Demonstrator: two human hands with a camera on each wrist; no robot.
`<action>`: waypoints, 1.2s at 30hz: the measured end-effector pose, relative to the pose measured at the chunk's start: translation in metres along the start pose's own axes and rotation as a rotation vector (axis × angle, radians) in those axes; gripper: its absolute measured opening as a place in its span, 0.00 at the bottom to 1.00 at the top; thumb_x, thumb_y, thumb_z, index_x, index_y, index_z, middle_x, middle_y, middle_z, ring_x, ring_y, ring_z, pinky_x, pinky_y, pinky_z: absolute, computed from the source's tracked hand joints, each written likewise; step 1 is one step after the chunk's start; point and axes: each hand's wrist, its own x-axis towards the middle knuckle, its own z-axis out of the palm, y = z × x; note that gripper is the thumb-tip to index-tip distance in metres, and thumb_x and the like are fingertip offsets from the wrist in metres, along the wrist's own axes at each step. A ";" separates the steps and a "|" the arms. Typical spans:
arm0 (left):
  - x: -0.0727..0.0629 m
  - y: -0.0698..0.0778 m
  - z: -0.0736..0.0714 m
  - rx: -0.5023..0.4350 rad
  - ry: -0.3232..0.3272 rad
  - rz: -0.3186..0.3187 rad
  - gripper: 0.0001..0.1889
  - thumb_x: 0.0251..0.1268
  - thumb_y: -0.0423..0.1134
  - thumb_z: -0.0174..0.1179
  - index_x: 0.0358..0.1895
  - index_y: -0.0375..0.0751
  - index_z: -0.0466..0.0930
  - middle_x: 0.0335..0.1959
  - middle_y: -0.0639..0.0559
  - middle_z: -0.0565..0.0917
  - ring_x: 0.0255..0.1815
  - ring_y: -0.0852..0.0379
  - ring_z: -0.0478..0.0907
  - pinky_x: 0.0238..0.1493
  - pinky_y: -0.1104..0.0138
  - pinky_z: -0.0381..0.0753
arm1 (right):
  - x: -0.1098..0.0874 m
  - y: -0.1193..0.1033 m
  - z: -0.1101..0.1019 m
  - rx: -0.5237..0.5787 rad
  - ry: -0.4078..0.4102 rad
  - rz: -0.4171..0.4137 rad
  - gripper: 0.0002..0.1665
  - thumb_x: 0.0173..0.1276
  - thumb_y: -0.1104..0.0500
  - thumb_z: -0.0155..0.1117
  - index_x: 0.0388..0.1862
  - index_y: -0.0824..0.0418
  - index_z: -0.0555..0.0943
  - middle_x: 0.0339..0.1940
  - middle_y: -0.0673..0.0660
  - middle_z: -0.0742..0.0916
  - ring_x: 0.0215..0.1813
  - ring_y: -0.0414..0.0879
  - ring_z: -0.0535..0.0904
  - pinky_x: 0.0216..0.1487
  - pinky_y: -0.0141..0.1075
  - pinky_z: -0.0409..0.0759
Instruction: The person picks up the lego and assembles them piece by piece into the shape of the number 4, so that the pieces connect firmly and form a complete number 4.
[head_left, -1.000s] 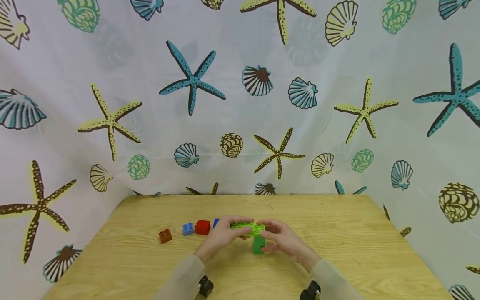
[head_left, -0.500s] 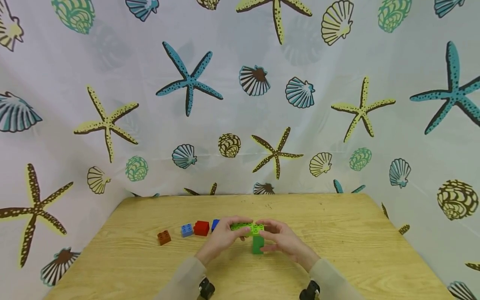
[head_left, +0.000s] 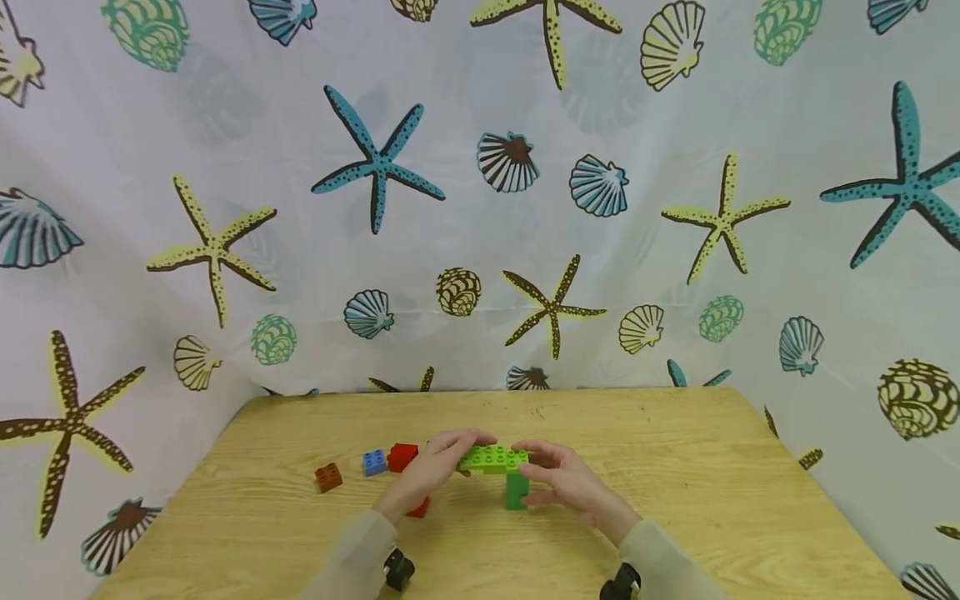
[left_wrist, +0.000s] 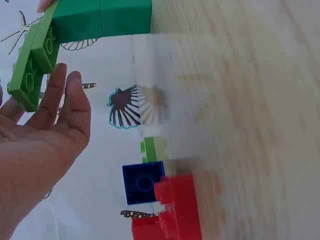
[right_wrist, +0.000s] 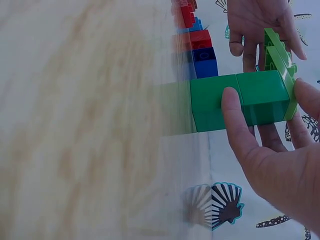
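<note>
Two dark green toy bricks [head_left: 516, 492] stand stacked upright on the table. Across their top lie lime green bricks [head_left: 487, 458], jutting out to the left over open space. My right hand [head_left: 573, 485] grips this stack from the right, one finger flat along the dark green side and others at the lime bricks, as the right wrist view shows. At the free left end of the lime bricks is my left hand [head_left: 426, 477], its fingers extended and loose. In the left wrist view its fingers [left_wrist: 52, 95] are beside the lime bricks; whether they touch cannot be told.
Left of my left hand lie a brown brick [head_left: 327, 476], a light blue brick [head_left: 373, 462] and a red brick [head_left: 402, 457]. Another red brick [head_left: 418, 507] shows below that wrist. A dark blue brick [left_wrist: 131, 187] and a small lime brick [left_wrist: 150, 149] stand nearby.
My left hand has let go of the lime bricks and shifted left, uncovering more of them and a red brick below. The right hand has kept its place on the stack.
</note>
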 end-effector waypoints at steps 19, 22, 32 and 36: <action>-0.019 -0.023 -0.046 0.043 0.046 -0.075 0.37 0.76 0.65 0.34 0.46 0.34 0.83 0.40 0.40 0.83 0.34 0.43 0.74 0.31 0.60 0.71 | 0.004 -0.001 0.000 0.016 -0.002 0.007 0.32 0.72 0.53 0.62 0.71 0.61 0.68 0.69 0.64 0.72 0.59 0.46 0.77 0.52 0.48 0.83; -0.021 -0.026 -0.054 0.094 0.014 -0.083 0.36 0.77 0.62 0.36 0.43 0.31 0.83 0.34 0.40 0.83 0.27 0.48 0.71 0.27 0.64 0.70 | 0.005 -0.001 0.000 0.018 -0.006 0.004 0.31 0.72 0.53 0.62 0.71 0.61 0.69 0.69 0.64 0.72 0.60 0.46 0.76 0.52 0.48 0.83; -0.032 -0.035 -0.073 0.291 -0.174 -0.051 0.09 0.63 0.37 0.67 0.42 0.36 0.85 0.34 0.48 0.83 0.33 0.55 0.74 0.34 0.63 0.75 | 0.004 -0.001 0.001 0.013 -0.002 0.016 0.34 0.71 0.52 0.63 0.72 0.62 0.67 0.69 0.63 0.70 0.61 0.47 0.75 0.53 0.49 0.82; -0.035 -0.037 -0.077 0.302 -0.214 -0.067 0.14 0.56 0.35 0.71 0.46 0.37 0.84 0.39 0.46 0.84 0.36 0.53 0.75 0.37 0.64 0.75 | 0.003 -0.003 0.003 0.013 -0.004 0.015 0.33 0.71 0.51 0.63 0.71 0.61 0.68 0.69 0.64 0.70 0.60 0.48 0.76 0.53 0.49 0.82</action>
